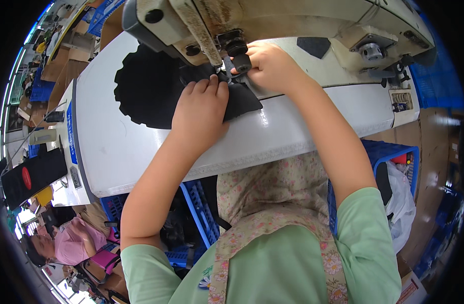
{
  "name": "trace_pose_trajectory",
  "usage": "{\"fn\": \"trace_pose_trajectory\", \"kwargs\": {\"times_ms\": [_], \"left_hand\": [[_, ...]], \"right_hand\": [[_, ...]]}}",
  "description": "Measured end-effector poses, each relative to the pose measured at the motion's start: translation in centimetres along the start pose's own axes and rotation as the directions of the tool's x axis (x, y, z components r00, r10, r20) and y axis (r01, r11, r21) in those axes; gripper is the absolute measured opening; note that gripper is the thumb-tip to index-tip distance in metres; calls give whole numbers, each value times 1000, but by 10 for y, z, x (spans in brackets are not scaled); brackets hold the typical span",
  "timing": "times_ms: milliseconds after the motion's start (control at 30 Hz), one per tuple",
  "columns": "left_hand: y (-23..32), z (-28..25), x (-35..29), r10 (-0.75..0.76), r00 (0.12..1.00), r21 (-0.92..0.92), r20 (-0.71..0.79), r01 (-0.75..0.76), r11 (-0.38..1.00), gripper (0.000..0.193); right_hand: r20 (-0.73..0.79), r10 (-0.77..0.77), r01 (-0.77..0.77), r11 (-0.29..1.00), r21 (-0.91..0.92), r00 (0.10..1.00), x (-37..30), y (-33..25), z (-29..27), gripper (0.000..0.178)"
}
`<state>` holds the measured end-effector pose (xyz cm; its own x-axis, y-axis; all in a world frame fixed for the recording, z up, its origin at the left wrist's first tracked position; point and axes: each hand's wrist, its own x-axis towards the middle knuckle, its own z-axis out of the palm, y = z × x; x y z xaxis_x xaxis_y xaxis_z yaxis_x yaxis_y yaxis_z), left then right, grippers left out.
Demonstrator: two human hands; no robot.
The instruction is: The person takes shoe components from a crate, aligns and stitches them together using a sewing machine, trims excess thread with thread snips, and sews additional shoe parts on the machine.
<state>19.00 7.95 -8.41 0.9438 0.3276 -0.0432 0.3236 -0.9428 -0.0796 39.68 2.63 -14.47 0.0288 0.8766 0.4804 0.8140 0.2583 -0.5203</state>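
A black fabric piece (143, 91) with a notched, rounded edge lies on the white bed of a sewing machine (293, 23). My left hand (199, 109) is closed on the fabric's near part, fingers curled over it just in front of the needle area; the thumb is mostly hidden. At the right side of the presser foot, my right hand (272, 66) has its fingers bent in a pinch. The machine head partly covers those fingertips, so what they hold cannot be made out. A fabric corner (244, 101) sticks out to the right of my left hand.
A small dark fabric piece (313, 46) lies on the bed beneath the machine arm. Blue plastic crates (199, 213) stand under the table, one at the right holding a clear plastic bag (400, 202). A person in pink (80, 240) sits at the far left.
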Motion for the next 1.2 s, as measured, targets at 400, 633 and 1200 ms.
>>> {"fn": "trace_pose_trajectory", "kwargs": {"times_ms": [400, 633, 1200], "left_hand": [[-9, 1, -2, 94, 995, -17, -35, -95, 995, 64], [-10, 1, -4, 141, 989, 18, -34, -141, 990, 61], [9, 19, 3, 138, 987, 254, -84, -113, 961, 43]], "right_hand": [[-16, -9, 9, 999, 47, 1000, -7, 17, 10, 30], [-53, 8, -4, 996, 87, 999, -9, 16, 11, 29], [-70, 116, -106, 985, 139, 991, -11, 4, 13, 28]]}}
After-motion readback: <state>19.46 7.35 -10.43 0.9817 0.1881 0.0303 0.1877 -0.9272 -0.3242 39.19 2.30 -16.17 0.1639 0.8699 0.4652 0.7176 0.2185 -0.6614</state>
